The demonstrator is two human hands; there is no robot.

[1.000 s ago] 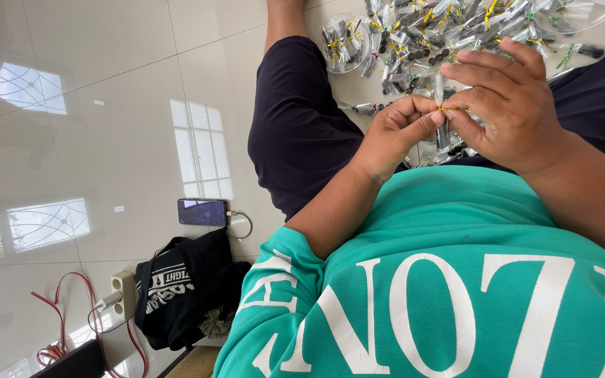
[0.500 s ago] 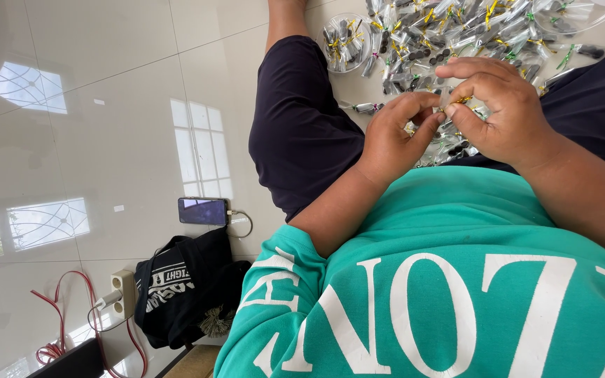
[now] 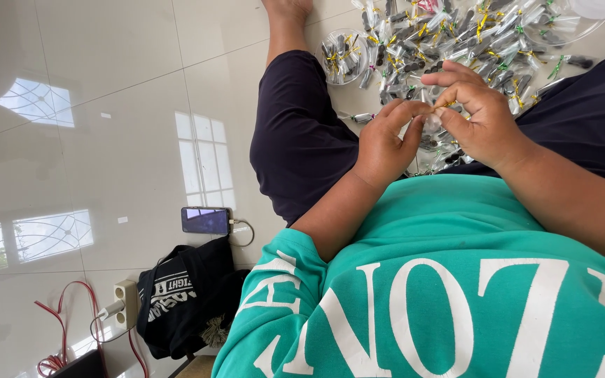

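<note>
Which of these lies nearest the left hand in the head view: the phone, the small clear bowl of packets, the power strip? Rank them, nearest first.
From the left hand:
1. Small clear bowl of packets, just beyond the fingers, beside the knee.
2. Phone, on the tiled floor to the outer side.
3. Power strip, farthest, past the black bag.

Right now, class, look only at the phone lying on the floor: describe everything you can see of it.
The phone is a slim dark slab lying flat on the glossy white tiled floor, screen up and lit with a dim bluish picture. A thin cable plugs into its end nearest the seated person and loops beside it. It sits just above a black printed bag, apart from the person's dark-trousered leg. Neither hand touches it; finer detail is too small to tell.
</note>
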